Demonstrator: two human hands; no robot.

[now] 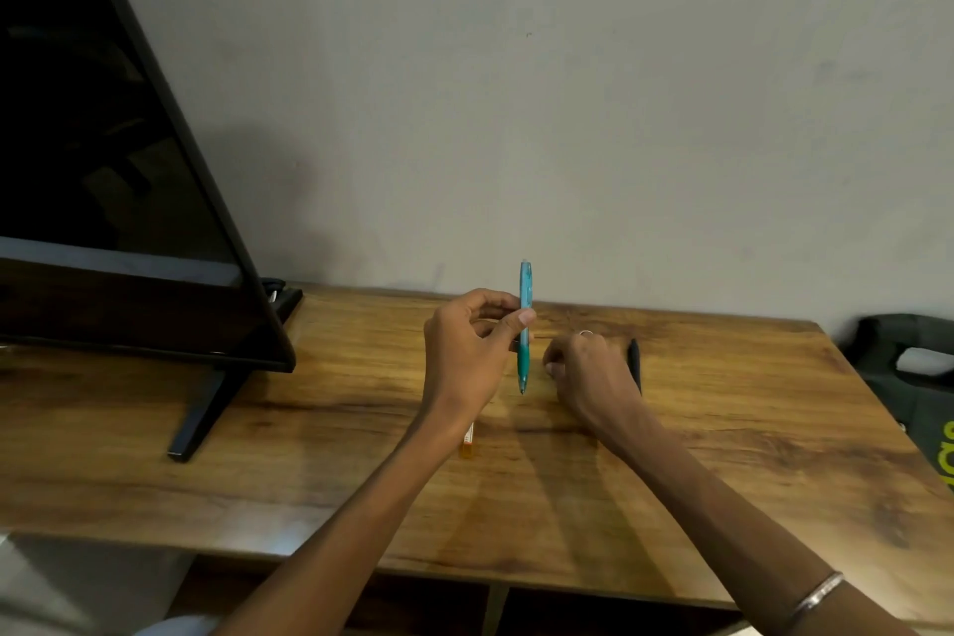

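My left hand point(467, 356) pinches a turquoise pen point(525, 284) between thumb and fingers and holds it upright above the wooden table point(309, 470), tip pointing down. My right hand point(586, 369) lies knuckles-up on the table just right of the pen, fingers curled under; whether it holds anything is hidden. A black pen point(634, 364) lies on the table against the right hand's far side. A small orange object point(468, 444) shows from under my left wrist.
A large dark screen point(103, 160) on a black stand point(201, 421) fills the left side. The grey wall runs close behind the table. A dark bag point(913, 377) sits off the table's right end. The table's front edge is near me.
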